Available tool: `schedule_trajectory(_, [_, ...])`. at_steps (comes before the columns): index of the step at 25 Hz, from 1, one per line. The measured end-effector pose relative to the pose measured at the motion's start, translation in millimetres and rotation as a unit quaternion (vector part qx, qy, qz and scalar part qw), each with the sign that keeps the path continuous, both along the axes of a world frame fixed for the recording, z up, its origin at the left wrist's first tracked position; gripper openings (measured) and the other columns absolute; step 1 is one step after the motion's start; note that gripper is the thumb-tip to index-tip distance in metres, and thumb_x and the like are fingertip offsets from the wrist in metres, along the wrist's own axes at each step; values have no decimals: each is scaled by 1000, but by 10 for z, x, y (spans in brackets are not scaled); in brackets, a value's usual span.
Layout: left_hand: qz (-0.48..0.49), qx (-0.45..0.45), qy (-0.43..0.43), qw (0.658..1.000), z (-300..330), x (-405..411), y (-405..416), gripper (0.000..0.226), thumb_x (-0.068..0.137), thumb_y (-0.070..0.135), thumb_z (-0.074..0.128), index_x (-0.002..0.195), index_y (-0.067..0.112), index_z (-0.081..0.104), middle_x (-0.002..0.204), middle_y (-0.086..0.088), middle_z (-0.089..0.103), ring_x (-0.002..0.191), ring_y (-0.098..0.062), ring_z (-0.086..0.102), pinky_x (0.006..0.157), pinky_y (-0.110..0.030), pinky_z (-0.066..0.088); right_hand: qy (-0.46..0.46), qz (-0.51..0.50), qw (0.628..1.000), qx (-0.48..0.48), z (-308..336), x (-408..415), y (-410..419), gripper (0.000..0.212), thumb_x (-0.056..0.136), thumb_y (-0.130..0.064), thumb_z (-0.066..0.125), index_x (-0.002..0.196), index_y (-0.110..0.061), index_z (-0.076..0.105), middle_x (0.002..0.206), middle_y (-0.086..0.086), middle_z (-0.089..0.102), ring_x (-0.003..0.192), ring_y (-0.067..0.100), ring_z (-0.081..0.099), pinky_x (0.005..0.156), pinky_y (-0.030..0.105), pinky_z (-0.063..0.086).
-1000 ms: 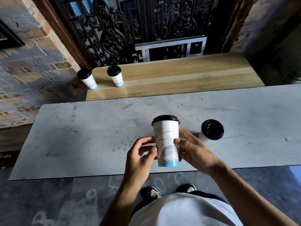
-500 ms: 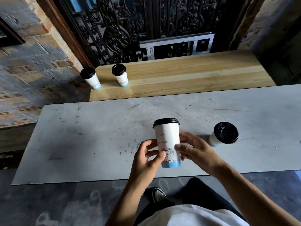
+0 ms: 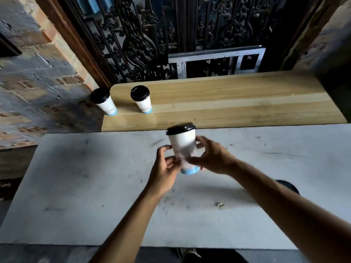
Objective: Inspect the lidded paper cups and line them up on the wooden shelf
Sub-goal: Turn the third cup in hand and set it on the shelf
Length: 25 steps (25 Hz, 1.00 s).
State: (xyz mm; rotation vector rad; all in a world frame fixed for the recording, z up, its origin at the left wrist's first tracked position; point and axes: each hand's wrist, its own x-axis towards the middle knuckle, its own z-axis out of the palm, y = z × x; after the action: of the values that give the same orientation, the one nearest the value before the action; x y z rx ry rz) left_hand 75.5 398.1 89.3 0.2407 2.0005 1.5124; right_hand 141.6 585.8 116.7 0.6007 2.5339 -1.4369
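Note:
I hold a white paper cup (image 3: 182, 147) with a black lid and a blue base upright above the grey table (image 3: 85, 177). My left hand (image 3: 165, 173) grips its lower left side and my right hand (image 3: 210, 156) wraps its right side. It is blurred. Two more lidded cups stand at the left end of the wooden shelf (image 3: 237, 103): one (image 3: 104, 100) on the very corner, one (image 3: 141, 98) just to its right. Behind my right forearm, the black lid of another cup (image 3: 290, 186) peeks out on the table.
An ornate dark metal grille (image 3: 152, 35) and a silver frame (image 3: 216, 59) rise behind the shelf. A brick wall (image 3: 38, 73) lies to the left. The shelf's middle and right hold nothing. A shoe (image 3: 190, 255) shows below the table edge.
Both hands have carried the cup forward across the table toward the shelf, and my view has moved closer. The fourth cup is now mostly hidden behind my right forearm.

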Motion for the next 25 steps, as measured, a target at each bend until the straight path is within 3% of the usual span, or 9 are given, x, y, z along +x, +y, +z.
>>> schedule_trajectory(4, [-1, 11, 47, 999, -180, -1089, 746, 52, 85, 14, 76, 124, 23, 42, 130, -13, 67, 110, -18, 72, 93, -38, 58, 27, 12, 999, 40, -141, -1123, 633, 75, 84, -25, 80, 146, -19, 39, 115, 7, 69, 70, 25, 77, 65, 32, 60])
schedule_trajectory(8, [-7, 5, 97, 995, -689, -1962, 1314, 50, 92, -4, 67, 137, 5, 49, 132, -8, 65, 111, -11, 68, 92, -26, 56, 56, 18, 993, 104, -740, -1996, 1178, 71, 82, -25, 78, 143, -15, 44, 132, 8, 70, 95, 26, 72, 71, 28, 47])
schedule_trajectory(9, [-5, 10, 111, 994, -861, -2151, 1417, 51, 91, -7, 66, 139, 4, 51, 129, -6, 67, 112, -10, 67, 93, -24, 56, 60, 21, 992, 106, -915, -2168, 1276, 65, 82, -24, 76, 140, -14, 48, 130, 6, 71, 98, 25, 73, 71, 30, 49])
schedule_trajectory(11, [0, 16, 125, 992, -1174, -2420, 1566, 49, 90, -16, 61, 133, 7, 54, 122, 1, 67, 109, -4, 66, 91, -17, 55, 69, 14, 991, 110, -1223, -2405, 1400, 55, 82, -21, 71, 134, -16, 52, 102, 6, 78, 84, 21, 75, 72, 36, 58])
schedule_trajectory(13, [12, 11, 129, 991, -1385, -2544, 1692, 50, 90, -22, 54, 125, 13, 49, 115, 9, 63, 105, 2, 65, 87, -12, 54, 87, 22, 987, 134, -1454, -2563, 1472, 55, 81, -18, 66, 134, -18, 50, 66, -2, 68, 57, 5, 64, 60, 33, 58])
schedule_trajectory(14, [13, 2, 137, 990, -1495, -2581, 1733, 50, 90, -22, 53, 125, 13, 47, 112, 11, 61, 103, 3, 65, 86, -10, 53, 95, 31, 985, 138, -1544, -2616, 1507, 57, 81, -17, 65, 136, -18, 49, 60, -5, 64, 50, -1, 59, 56, 31, 57])
schedule_trajectory(17, [-1, 9, 164, 986, -1639, -2633, 1828, 53, 91, -17, 58, 137, 6, 44, 116, 8, 63, 102, 7, 67, 92, -13, 54, 120, 53, 982, 135, -1674, -2675, 1625, 61, 81, -22, 68, 138, -18, 46, 80, 1, 76, 68, 4, 73, 66, 36, 63])
schedule_trajectory(21, [-16, -1, 161, 987, -1727, -2707, 1919, 56, 90, -12, 64, 139, 8, 46, 123, -4, 68, 112, -12, 70, 98, -22, 56, 109, 56, 983, 140, -1738, -2667, 1736, 69, 82, -26, 75, 143, -17, 42, 97, 1, 71, 81, 10, 73, 73, 32, 60])
schedule_trajectory(25, [-31, -35, 154, 987, -1816, -2672, 1913, 47, 90, -12, 64, 132, 5, 52, 115, -1, 69, 101, 5, 69, 92, -13, 53, 104, 65, 985, 123, -1885, -2595, 1759, 64, 86, -26, 76, 140, -13, 45, 104, -1, 66, 83, 9, 70, 76, 32, 59])
